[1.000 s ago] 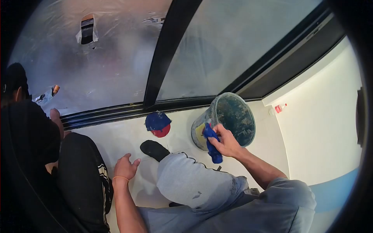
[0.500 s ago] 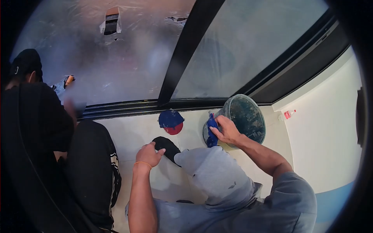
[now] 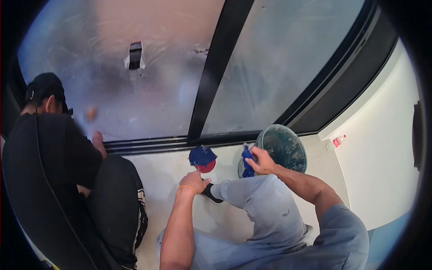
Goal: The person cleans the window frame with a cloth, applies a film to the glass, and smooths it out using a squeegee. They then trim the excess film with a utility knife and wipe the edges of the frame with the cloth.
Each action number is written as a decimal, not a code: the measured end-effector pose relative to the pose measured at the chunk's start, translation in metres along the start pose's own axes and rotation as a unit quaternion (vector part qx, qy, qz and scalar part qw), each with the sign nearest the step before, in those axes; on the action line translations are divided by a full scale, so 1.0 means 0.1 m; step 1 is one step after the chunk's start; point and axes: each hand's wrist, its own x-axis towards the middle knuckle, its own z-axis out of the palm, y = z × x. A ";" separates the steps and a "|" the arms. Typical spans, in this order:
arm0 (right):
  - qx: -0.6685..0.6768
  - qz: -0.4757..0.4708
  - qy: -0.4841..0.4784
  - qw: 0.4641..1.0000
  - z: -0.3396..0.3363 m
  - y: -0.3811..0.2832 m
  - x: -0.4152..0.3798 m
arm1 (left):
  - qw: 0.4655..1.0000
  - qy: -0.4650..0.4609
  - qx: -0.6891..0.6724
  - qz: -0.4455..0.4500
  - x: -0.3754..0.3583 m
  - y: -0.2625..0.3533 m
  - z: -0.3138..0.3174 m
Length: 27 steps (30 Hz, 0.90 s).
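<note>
My right hand (image 3: 263,162) is closed around a blue cloth (image 3: 247,161), which hangs beside a large, stained green bucket (image 3: 284,148). Part of a lighter rim shows just left of the cloth. My left hand (image 3: 193,182) is empty, thumb spread from the fingers, close above my black shoe (image 3: 213,193). Its fingertips reach the lower edge of a round red object (image 3: 206,166) on the floor. Another blue cloth (image 3: 202,155) with pale specks covers most of that red object.
A crouching person in black (image 3: 58,157) works at my left by the sheeted glass (image 3: 112,103). Ahead run a dark door track (image 3: 148,145) and an upright frame (image 3: 216,67). A small bottle with a red label (image 3: 339,141) lies at the right on pale floor.
My left hand has moved forward and right, from my shoe to the red object. My right hand still grips the cloth. The camera view has shifted upward, and the other person's arm has moved.
</note>
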 end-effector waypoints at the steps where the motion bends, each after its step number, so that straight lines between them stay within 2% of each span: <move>1: 0.013 0.008 -0.012 1.000 -0.02 -0.02 0.00 | 1.000 0.007 0.005 0.015 0.05 0.06 0.02; 5: -0.014 -0.021 0.002 1.000 0.01 0.01 0.02 | 0.997 0.042 -0.015 0.066 0.08 0.19 0.09; 6: -0.050 -0.025 -0.001 0.998 0.03 0.07 0.01 | 0.998 0.028 -0.006 0.050 0.06 0.16 0.08; 10: -0.009 -0.003 0.001 1.000 0.02 0.01 0.03 | 0.999 -0.012 0.035 -0.012 -0.18 0.39 -0.25; 13: 0.022 0.013 0.007 1.000 -0.01 0.04 0.05 | 0.995 0.069 -0.056 0.041 -0.24 0.36 -0.24; 19: 0.093 -0.005 0.055 0.994 0.01 0.14 0.06 | 0.997 0.071 0.003 -0.031 -0.27 0.14 -0.19; 22: 0.095 -0.015 0.052 0.994 -0.01 0.15 0.09 | 0.998 0.039 -0.027 -0.047 -0.22 -0.02 -0.18; 27: 0.126 0.023 0.079 0.989 0.03 0.13 0.07 | 0.995 0.044 -0.027 -0.090 -0.36 -0.10 -0.19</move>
